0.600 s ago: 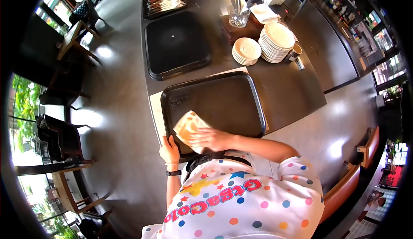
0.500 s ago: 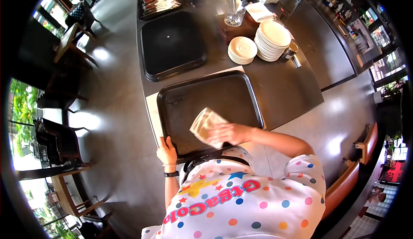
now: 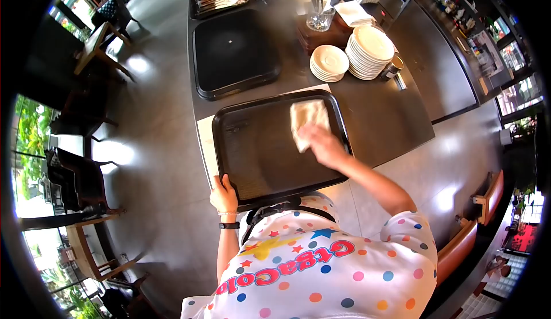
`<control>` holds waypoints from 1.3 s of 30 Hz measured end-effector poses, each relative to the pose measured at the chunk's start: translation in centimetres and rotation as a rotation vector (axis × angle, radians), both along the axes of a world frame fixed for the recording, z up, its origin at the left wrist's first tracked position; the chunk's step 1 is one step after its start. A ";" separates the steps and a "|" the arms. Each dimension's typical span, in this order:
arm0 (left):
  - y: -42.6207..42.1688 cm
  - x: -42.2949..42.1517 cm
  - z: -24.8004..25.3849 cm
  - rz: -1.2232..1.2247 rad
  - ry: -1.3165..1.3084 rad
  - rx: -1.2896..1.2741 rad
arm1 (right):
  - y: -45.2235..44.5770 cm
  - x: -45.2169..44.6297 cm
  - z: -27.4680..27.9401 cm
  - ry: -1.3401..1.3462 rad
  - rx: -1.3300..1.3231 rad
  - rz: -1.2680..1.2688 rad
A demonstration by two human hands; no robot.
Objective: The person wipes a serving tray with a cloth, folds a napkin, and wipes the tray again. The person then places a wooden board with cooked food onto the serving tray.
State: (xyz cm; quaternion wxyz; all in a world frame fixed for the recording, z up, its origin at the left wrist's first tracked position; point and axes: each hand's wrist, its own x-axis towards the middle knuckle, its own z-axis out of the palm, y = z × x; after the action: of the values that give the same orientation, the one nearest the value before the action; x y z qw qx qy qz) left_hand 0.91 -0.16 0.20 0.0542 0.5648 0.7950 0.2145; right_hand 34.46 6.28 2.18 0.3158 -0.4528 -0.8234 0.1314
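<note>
Here's the cream cloth point(image 3: 309, 117), right of centre, creased, partly covered by a blurred right hand point(image 3: 322, 145), finger closure impossible to tell; beneath, the scuffed black tray point(image 3: 258, 152), mid-frame, its lower-left rim clamped by the left hand point(image 3: 224, 196), fingertips partly hidden.

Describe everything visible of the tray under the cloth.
The tray is black, rectangular with rounded corners and a raised rim, and looks like plastic. It lies open side up, seemingly flat, over pale sheeting on the dark counter, its near edge close to the person's waist. Faint marks show near its far left corner. The left hand holds its near left corner; the right hand holds the cloth over its right half.
</note>
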 end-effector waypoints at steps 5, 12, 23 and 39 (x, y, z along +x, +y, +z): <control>0.0 -0.3 0.2 -0.051 -0.060 0.019 | -4.9 -11.6 -0.5 0.038 0.012 0.454; 0.0 -0.7 -0.5 -0.067 -0.041 0.002 | 4.1 -15.1 -0.8 -0.056 0.131 0.652; 0.2 -0.1 0.2 -0.011 -0.044 -0.006 | 6.4 3.5 1.3 -0.054 -0.032 0.043; -0.1 -0.5 -0.5 -0.045 0.015 -0.028 | 7.9 -16.5 -1.8 0.115 0.193 0.205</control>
State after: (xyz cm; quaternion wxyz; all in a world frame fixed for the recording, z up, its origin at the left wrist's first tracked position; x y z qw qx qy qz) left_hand 0.41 -0.23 -0.25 0.0610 0.5832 0.7855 0.1979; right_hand 17.93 14.22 0.35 0.3894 -0.3254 -0.8547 0.1089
